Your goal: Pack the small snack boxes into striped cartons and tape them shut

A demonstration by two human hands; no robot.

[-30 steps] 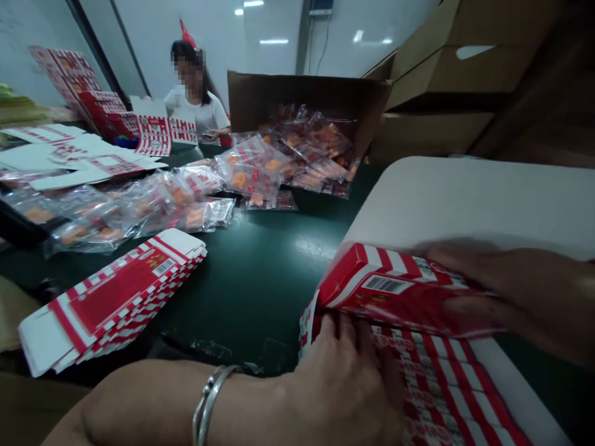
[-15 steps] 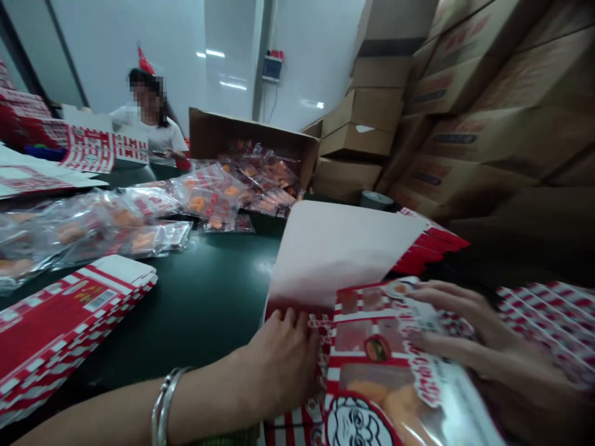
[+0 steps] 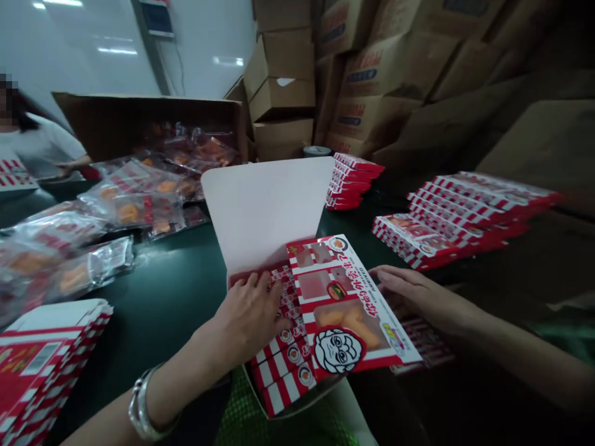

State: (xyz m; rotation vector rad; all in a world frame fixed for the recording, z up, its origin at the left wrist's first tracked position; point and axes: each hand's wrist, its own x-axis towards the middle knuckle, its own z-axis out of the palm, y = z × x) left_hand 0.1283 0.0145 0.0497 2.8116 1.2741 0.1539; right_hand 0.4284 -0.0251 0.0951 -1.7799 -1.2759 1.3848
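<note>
R. hand [image 3: 409, 288] has come off the face of the windowed box [image 3: 334, 266]; ½ sec ago its fingers lay on the printed front. Now they're out fairly straight, close together, just beside the box's right edge; can't tell if they grip anything. Box itself was tipped up & partly cut off before; now it lies flatter, all in view, slantwise over the R. side of the row of striped packs [image 3: 274, 381], between the two hands. L. hand [image 3: 253, 313] still lies on those packs, fingers loosely spread, not closed round anything, just L. of the box; bracelet [image 3: 144, 406] on that wrist. Packs sit in an open carton, its white lid [image 3: 269, 201] up behind.

Further out: stacked striped boxes [image 3: 460, 214] to R., smaller stack [image 3: 351, 183] behind the lid's R. edge; flat box stack [image 3: 51, 356] near L., clear bags [image 3: 111, 204] beyond it, spilling from a big brown box [image 3: 100, 127]. View's swung R., so the co-worker [image 3: 49, 139] is now cut by the L. edge; brown cartons [image 3: 381, 99] piled at back.
</note>
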